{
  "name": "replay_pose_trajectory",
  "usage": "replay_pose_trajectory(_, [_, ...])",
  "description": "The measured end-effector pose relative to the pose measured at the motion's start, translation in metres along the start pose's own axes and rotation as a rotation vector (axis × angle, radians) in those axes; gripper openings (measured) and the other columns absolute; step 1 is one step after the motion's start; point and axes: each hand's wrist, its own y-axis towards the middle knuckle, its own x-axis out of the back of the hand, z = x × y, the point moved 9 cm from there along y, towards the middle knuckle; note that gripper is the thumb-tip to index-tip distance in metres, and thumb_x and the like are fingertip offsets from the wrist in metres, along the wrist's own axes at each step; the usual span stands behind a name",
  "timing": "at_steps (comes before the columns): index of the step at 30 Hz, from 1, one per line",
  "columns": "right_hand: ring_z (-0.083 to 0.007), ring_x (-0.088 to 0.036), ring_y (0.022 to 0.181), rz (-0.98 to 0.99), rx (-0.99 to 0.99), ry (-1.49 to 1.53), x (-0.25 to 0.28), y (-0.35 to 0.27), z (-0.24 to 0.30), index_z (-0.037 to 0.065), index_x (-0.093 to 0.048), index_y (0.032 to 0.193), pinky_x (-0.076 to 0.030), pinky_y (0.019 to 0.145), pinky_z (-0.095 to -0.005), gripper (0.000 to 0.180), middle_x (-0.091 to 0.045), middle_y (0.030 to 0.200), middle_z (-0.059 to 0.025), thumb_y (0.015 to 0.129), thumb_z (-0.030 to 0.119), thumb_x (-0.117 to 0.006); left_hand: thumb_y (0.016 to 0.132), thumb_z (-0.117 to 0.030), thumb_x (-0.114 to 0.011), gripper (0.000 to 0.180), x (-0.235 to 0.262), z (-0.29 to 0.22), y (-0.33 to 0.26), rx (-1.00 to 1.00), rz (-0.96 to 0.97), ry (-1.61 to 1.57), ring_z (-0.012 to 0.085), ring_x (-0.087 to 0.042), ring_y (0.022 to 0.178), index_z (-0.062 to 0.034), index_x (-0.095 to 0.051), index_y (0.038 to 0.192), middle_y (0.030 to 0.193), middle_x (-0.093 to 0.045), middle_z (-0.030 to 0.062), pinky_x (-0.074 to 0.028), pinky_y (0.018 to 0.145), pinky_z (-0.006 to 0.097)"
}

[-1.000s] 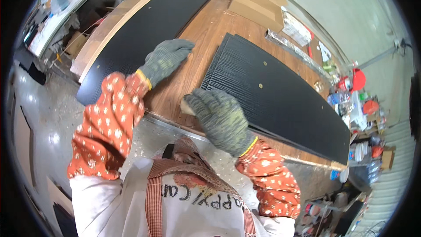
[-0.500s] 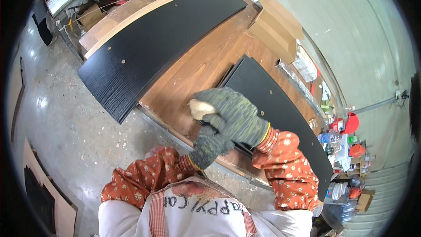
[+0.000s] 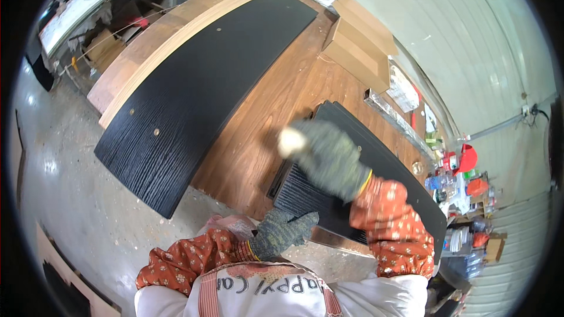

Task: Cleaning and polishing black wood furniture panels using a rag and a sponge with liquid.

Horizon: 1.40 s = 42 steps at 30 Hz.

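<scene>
My right hand [image 3: 332, 158], in a grey-green knit glove, is closed round a cream-coloured wad [image 3: 292, 142] and smeared by motion. It is over a stack of black wood-grain boards [image 3: 399, 188] on the right of the table. What the wad is made of cannot be made out. My left hand [image 3: 283, 233], gloved alike, is at the near end of the stack, its fingers stretched out to the right by the board's edge. A long black board [image 3: 205, 76] with small round fittings lies on the left side of the table.
The brown wooden table [image 3: 258, 117] shows bare between the boards. An open cardboard box [image 3: 358, 47] and a metal bar [image 3: 396, 117] lie along its far right side. Bottles and red items [image 3: 461, 170] crowd the right. Concrete floor [image 3: 64, 141] is at left.
My hands, close together before, have come apart. The right hand with the cream-coloured wad has moved right over the stack; the left has dropped to its near end. The view has shifted slightly.
</scene>
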Motion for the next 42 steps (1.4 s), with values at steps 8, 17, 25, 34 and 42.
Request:
replay_pose_trajectory(8, [-0.0339, -0.063, 0.108, -0.157, -0.359, 0.041, -0.004, 0.029, -0.098, 0.003, -0.058, 0.127, -0.049, 0.096, -0.0403, 0.049, -0.066, 0.114, -0.0194, 0.084, 0.022, -0.072, 0.089, -0.035, -0.072, 0.033, 0.009, 0.015, 0.008, 0.069, -0.023, -0.026, 0.0124, -0.061, 0.063, -0.0032, -0.071, 0.082, 0.072, -0.067, 0.0043, -0.051, 0.059, 0.029])
replay_pose_trajectory(17, [-0.0365, -0.063, 0.101, -0.253, -0.462, 0.013, 0.007, 0.004, -0.116, 0.004, -0.061, 0.117, -0.049, 0.090, -0.0456, 0.039, -0.067, 0.104, -0.0211, 0.087, 0.029, -0.059, 0.094, -0.018, -0.063, 0.015, -0.008, -0.011, -0.008, 0.092, -0.094, -0.131, 0.0160, -0.063, 0.060, -0.0046, -0.065, 0.099, 0.080, -0.066, 0.0101, -0.054, 0.056, 0.029])
replay_pose_trajectory(25, [-0.0380, -0.064, 0.099, -0.375, -1.144, -0.213, 0.096, -0.255, -0.216, 0.008, -0.063, 0.112, -0.050, 0.087, -0.0467, 0.037, -0.068, 0.104, -0.0189, 0.087, 0.035, -0.062, 0.093, -0.021, -0.065, 0.025, -0.010, -0.031, -0.007, -0.229, -0.166, 0.010, 0.0235, -0.066, 0.056, 0.0031, -0.061, 0.097, 0.072, -0.067, 0.0154, -0.053, 0.049, 0.033])
replay_pose_trajectory(34, [-0.0346, -0.065, 0.099, -0.377, -0.915, -0.031, 0.126, -0.316, -0.231, 0.007, -0.065, 0.110, -0.049, 0.088, -0.0440, 0.042, -0.069, 0.102, -0.0181, 0.086, 0.042, -0.063, 0.100, -0.046, -0.046, 0.056, -0.076, -0.007, -0.008, -0.246, -0.316, 0.433, 0.0230, -0.063, 0.051, 0.0047, -0.064, 0.085, 0.064, -0.066, 0.0144, -0.052, 0.048, 0.034])
replay_pose_trajectory(42, [-0.0364, -0.066, 0.094, -0.236, -1.210, -0.138, 0.193, -0.538, -0.321, 0.011, -0.067, 0.102, -0.051, 0.081, -0.0469, 0.039, -0.070, 0.099, -0.0159, 0.085, 0.045, -0.060, 0.101, -0.040, -0.048, 0.047, -0.123, 0.020, -0.004, -0.444, -0.536, 0.189, 0.0165, -0.049, 0.041, -0.0021, -0.063, 0.078, 0.056, -0.057, 0.0074, -0.039, 0.041, 0.027])
